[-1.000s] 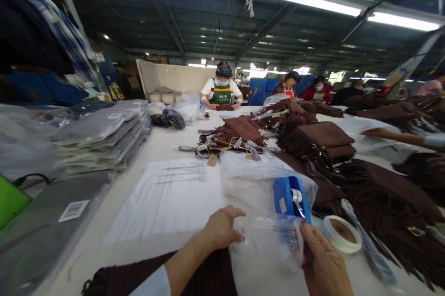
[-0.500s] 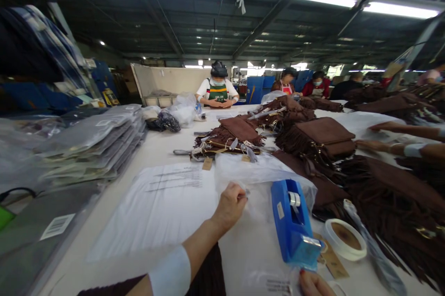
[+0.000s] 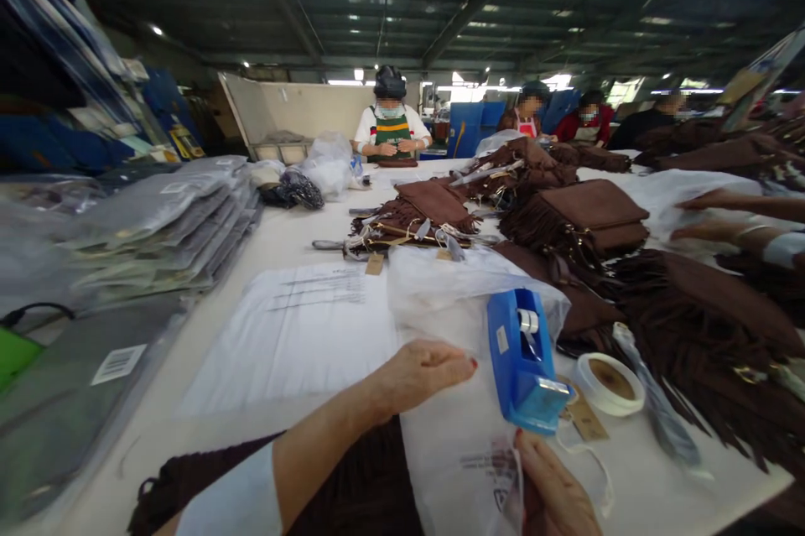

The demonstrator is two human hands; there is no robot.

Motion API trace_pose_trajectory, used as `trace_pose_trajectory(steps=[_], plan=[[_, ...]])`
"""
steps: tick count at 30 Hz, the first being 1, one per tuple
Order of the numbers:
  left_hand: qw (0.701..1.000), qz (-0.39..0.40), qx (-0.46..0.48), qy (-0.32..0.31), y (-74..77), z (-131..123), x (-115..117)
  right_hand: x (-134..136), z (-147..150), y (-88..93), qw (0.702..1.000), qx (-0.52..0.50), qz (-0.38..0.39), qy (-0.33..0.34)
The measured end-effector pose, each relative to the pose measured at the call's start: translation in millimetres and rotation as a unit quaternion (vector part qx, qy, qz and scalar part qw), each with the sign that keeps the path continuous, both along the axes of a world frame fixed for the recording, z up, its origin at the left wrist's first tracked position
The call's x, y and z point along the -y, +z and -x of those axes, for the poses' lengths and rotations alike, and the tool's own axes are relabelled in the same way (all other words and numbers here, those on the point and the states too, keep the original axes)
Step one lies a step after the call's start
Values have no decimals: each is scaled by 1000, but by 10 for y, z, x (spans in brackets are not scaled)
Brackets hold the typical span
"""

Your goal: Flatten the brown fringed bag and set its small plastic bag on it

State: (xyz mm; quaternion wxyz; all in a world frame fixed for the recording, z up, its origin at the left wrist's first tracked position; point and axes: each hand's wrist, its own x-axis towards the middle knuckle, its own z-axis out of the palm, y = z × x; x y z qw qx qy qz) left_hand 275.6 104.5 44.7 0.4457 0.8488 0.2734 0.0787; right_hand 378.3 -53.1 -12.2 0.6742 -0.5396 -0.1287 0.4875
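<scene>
My left hand [image 3: 424, 375] reaches over a clear plastic bag [image 3: 456, 456], its fingers together and pointing right; whether it pinches anything cannot be made out. At the lower right my right hand [image 3: 550, 481] grips the right edge of this printed bag. Just beyond it stands a blue tape dispenser [image 3: 516, 377]. Dark brown fringed material [image 3: 352, 477] lies under my left forearm, partly hidden by it. Flat white bags with printed text [image 3: 302, 335] are spread to the left.
Grey items in plastic [image 3: 169, 226] are stacked at left. Brown fringed bags [image 3: 584, 213] are heaped at right, near a tape roll [image 3: 609, 383] and a paper tag [image 3: 584, 414]. Another person's hands [image 3: 723, 213] work at far right. A person in a green apron [image 3: 391, 129] is across the table.
My left hand has moved down and right, its fingers now extended. My right hand has risen further into view with the plastic bag's edge. The whole view has tilted downward.
</scene>
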Motion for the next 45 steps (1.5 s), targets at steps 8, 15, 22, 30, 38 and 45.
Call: trace_pose_trajectory(steps=[8,15,22,30,38,45], plan=[[873,454,66,162,-86,553,635,10,186,-17,995,-90,-39,13],[850,402,165,296,-78,1075,784,-49,494,104,984,-106,-33,138],[915,200,123,328,-86,1682,827,-283,885,206,968,97,74,220],[902,158,108,388,-137,2105,794,-573,1115,204,859,421,33,288],[907,172,140,357,-140,2070,766,-519,1367,229,693,682,-85,219],[890,199,97,399,-248,2262,672,-603,1155,105,768,603,11,217]])
